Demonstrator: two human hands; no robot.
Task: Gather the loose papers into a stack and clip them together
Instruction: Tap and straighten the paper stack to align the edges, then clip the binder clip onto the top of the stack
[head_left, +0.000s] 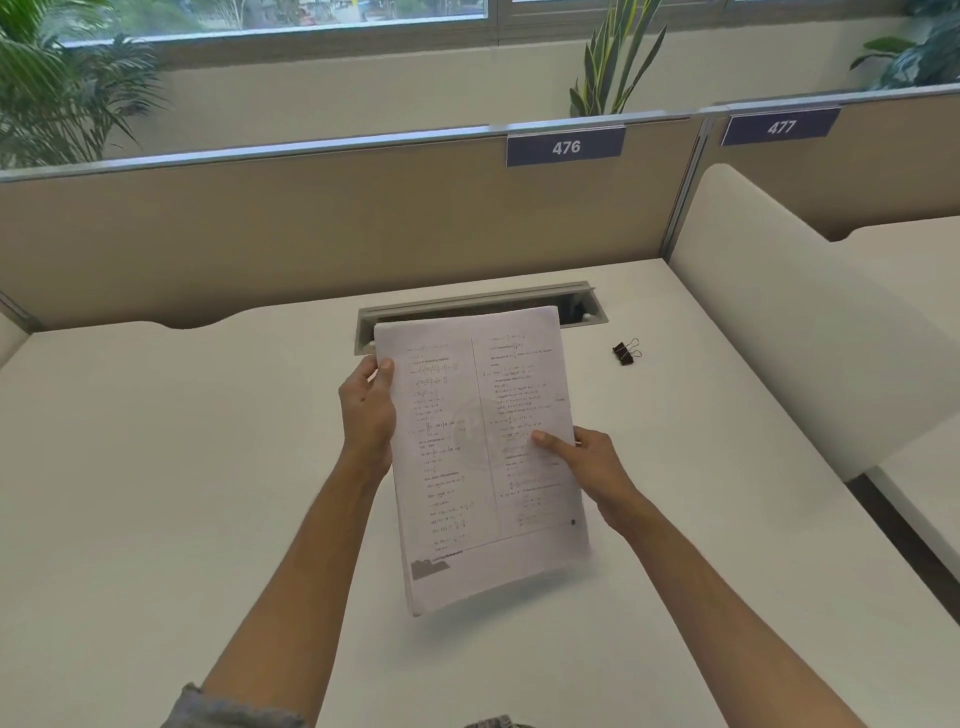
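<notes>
A stack of white printed paper sheets (480, 457), covered in small maths text, is held tilted above the plain white desk (156, 467), its lower edge nearest the viewer. The stack's left edge is gripped by the left hand (366, 410), thumb on top. Its right edge is pinched by the right hand (587, 465), thumb pressed on the page. Beyond the stack, a grey cable slot (582, 304) is partly covered. Right of the stack, apart from it, a small black binder clip (626, 352) lies on the desk.
</notes>
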